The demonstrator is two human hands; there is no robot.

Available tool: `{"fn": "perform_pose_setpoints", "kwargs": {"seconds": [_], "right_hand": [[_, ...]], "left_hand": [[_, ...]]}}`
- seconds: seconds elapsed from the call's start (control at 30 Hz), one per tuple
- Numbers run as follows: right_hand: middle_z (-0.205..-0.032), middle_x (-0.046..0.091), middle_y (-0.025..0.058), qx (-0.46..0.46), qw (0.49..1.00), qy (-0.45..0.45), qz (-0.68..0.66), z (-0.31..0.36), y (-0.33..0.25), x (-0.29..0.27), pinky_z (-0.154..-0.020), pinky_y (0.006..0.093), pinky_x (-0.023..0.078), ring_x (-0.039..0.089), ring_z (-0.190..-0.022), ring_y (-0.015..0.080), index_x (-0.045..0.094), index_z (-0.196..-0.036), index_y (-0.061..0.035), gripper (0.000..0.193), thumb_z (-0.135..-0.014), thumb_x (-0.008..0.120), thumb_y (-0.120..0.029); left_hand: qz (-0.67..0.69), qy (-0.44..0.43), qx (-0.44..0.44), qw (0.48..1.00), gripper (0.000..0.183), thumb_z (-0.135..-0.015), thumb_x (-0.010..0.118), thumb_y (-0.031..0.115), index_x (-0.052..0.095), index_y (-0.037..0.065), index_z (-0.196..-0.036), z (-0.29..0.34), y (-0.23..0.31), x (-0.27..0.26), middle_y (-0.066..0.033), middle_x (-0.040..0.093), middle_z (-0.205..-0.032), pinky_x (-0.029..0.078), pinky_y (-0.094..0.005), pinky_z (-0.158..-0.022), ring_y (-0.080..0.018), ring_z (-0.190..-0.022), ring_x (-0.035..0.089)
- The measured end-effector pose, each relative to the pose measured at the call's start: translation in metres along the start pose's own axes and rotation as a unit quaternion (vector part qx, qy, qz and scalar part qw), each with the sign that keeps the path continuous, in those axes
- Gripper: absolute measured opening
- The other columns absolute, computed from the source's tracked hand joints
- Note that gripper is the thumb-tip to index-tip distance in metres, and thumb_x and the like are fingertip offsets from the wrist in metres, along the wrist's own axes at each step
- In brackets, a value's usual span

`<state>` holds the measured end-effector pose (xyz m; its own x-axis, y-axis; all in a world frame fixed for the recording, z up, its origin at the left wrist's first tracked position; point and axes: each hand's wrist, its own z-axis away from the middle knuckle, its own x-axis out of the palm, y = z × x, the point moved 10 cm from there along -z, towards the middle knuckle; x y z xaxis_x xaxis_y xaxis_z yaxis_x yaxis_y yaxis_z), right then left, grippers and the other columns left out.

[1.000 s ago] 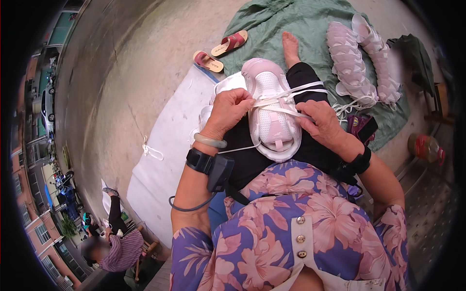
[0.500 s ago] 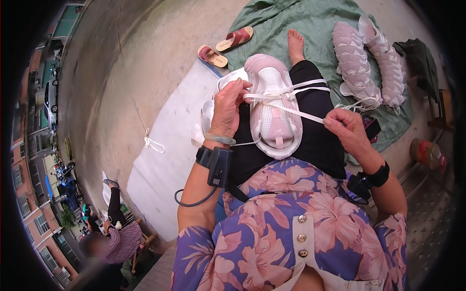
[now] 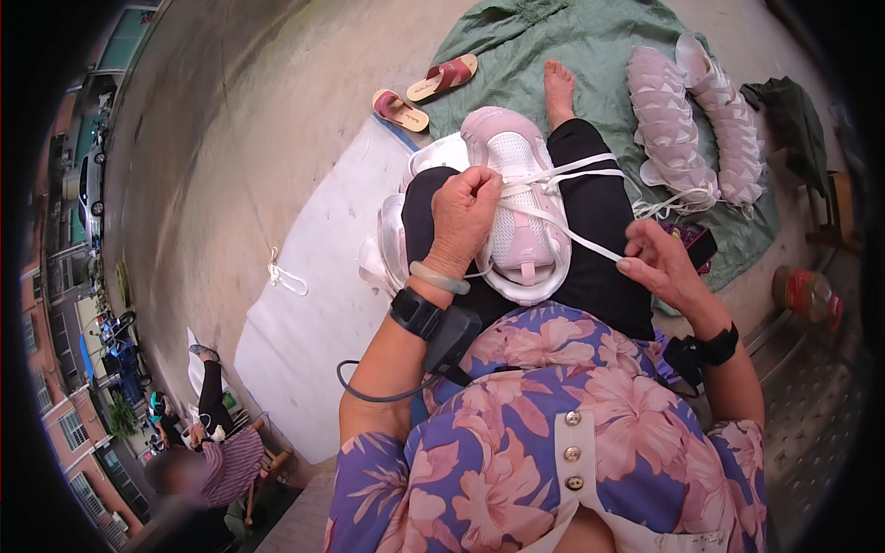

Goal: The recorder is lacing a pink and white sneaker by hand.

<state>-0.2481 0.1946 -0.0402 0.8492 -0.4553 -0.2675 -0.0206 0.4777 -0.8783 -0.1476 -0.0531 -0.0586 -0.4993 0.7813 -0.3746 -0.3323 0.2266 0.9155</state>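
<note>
A pink and white sneaker (image 3: 510,241) lies across my lap, its toe pointing away from me. White shoelaces (image 3: 590,172) cross over its tongue, and two strands run off to the right. My left hand (image 3: 467,214) is closed in a pinch at the shoe's left side, with a lace coming out of its fingertips. A loose lace strand slants down to the right and meets the thumb tip of my right hand (image 3: 666,264). That hand's fingers are parted from the thumb. More white and pink shoe pieces (image 3: 387,241) lie by my left thigh.
Two stacks of pink shoe uppers (image 3: 671,120) lie on a green cloth (image 3: 599,41) to the right. Red sandals (image 3: 442,77) sit at its far-left edge. A white sheet (image 3: 304,359) carries a loose lace (image 3: 288,279). A plastic bottle (image 3: 804,293) stands right. Another person (image 3: 230,461) sits lower left.
My left hand has moved right and nearer to me, over the shoe's edge. My right hand has dropped slightly and its fingers have parted from the thumb; the strand hangs lower.
</note>
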Motion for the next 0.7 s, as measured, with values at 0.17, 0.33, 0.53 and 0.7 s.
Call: {"fn": "perform_pose_setpoints", "kwargs": {"seconds": [0.17,0.33,0.53,0.7], "right_hand": [[-0.095,0.054,0.0151,-0.222,0.934,0.072,0.271,-0.052,-0.076,0.048,-0.064,0.036,0.048,0.058,-0.08,0.0296,0.043,-0.116,-0.0034,0.07,-0.065,0.073,-0.04],[-0.093,0.051,0.0149,-0.223,0.918,0.091,0.316,-0.057,-0.09,0.063,-0.062,0.0401,0.048,0.058,-0.081,0.0312,0.04,-0.113,-0.0038,0.064,-0.064,0.073,-0.028],[-0.087,0.053,0.0161,-0.236,0.917,0.105,0.305,-0.045,-0.075,0.068,-0.059,0.0404,0.048,0.059,-0.073,0.0308,0.04,-0.117,0.0006,0.058,-0.07,0.065,-0.024],[-0.079,0.054,0.0159,-0.229,0.923,0.136,0.279,-0.044,-0.077,0.058,-0.058,0.0409,0.048,0.059,-0.069,0.0318,0.046,-0.099,-0.001,0.036,-0.071,0.06,-0.019]], "left_hand": [[-0.188,0.035,0.184,0.964,0.008,-0.072,0.063,0.016,0.064,0.009,-0.075,0.007,0.062,0.015,-0.0046,0.058,-0.084,0.034,-0.0378,-0.078,-0.0249,-0.085,0.052],[-0.246,0.052,0.262,0.932,0.006,-0.068,0.06,0.012,0.061,0.007,-0.072,0.014,0.089,0.028,-0.0074,0.057,-0.094,0.034,-0.0417,-0.079,-0.0282,-0.09,0.05],[-0.307,0.037,0.263,0.914,0.009,-0.063,0.062,0.013,0.063,0.007,-0.07,0.027,0.082,0.04,-0.0108,0.058,-0.104,0.034,-0.0423,-0.085,-0.0295,-0.1,0.05],[-0.287,-0.014,0.235,0.929,0.014,-0.066,0.063,0.016,0.064,0.006,-0.076,0.019,0.078,0.049,-0.0126,0.054,-0.115,0.029,-0.0455,-0.091,-0.0323,-0.108,0.045]]}}
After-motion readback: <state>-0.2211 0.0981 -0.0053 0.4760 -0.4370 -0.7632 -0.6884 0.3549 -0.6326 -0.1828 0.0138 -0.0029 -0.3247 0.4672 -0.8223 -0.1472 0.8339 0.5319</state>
